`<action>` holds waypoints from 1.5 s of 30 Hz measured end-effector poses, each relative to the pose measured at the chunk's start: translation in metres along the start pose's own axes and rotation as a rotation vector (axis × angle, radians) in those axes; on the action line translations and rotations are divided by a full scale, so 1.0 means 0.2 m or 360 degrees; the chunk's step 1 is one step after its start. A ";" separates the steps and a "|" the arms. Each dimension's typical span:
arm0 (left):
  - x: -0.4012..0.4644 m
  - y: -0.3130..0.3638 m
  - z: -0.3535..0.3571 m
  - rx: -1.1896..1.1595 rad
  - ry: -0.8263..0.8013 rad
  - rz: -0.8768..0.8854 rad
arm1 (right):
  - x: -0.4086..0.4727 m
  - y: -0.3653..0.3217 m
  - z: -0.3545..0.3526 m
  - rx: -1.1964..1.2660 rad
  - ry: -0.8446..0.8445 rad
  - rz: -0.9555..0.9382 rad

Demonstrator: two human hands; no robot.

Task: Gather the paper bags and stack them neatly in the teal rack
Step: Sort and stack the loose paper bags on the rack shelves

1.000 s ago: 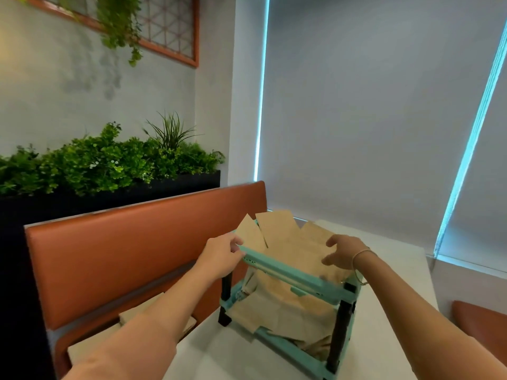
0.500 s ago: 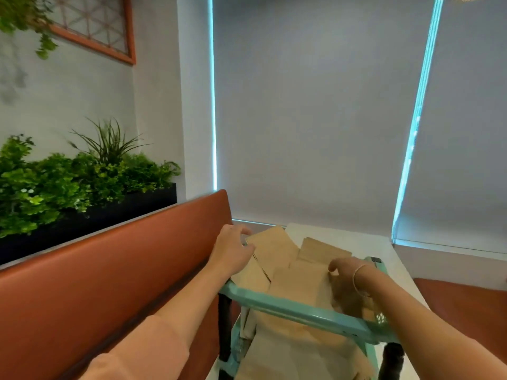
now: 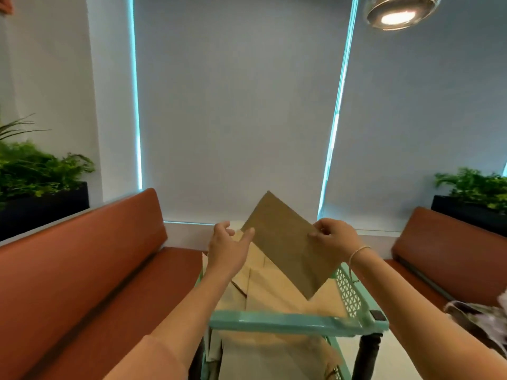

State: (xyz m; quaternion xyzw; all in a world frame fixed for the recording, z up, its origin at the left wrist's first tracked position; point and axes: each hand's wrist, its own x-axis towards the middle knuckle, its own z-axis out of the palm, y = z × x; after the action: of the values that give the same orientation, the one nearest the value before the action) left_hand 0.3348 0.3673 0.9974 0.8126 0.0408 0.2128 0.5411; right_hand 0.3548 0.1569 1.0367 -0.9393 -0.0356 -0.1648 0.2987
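Observation:
The teal rack (image 3: 277,322) stands just in front of me, with several flat brown paper bags (image 3: 263,286) lying askew on its top shelf and more on the shelf below. A darker brown paper bag (image 3: 290,245) is lifted above the top shelf, tilted on a diagonal. My right hand (image 3: 333,233) pinches its right edge. My left hand (image 3: 229,246) touches the bag's left edge with its thumb, fingers loosely spread.
Orange padded benches run along the left (image 3: 82,256) and the right (image 3: 450,242). Black planters with green plants sit behind each bench (image 3: 41,171). A hanging lamp (image 3: 397,9) is at the top right. Grey roller blinds fill the wall ahead.
My view has swung right to face the blinds. My right hand has lifted one bag off the top shelf, and my left hand has come over to its left edge.

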 end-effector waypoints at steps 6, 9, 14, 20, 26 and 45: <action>-0.05 -0.03 0.19 -0.0492 -0.0234 -0.0316 | -0.09 0.00 0.15 0.1008 -0.0048 0.0347; -0.06 -0.05 0.23 -0.0507 -0.0221 -0.0319 | -0.13 0.00 0.20 0.1166 -0.0106 0.0436; -0.08 -0.08 0.25 -0.0448 -0.0051 -0.0242 | -0.16 0.01 0.25 0.1221 -0.0104 0.0452; -0.08 -0.10 0.25 -0.0440 0.0040 -0.0187 | -0.17 0.01 0.28 0.0944 -0.0011 0.0350; -0.07 -0.13 0.22 -0.0413 0.0067 -0.0262 | -0.18 -0.03 0.29 0.0880 0.0036 0.0239; -0.02 -0.10 0.09 -0.0527 0.0021 -0.0275 | -0.12 0.00 0.27 0.1101 0.0183 0.0520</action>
State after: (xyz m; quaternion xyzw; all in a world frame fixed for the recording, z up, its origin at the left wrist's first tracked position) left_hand 0.3405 0.3589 0.9732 0.7045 0.0783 0.1746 0.6834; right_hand 0.3482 0.1887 0.9869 -0.7657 0.0778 -0.1458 0.6216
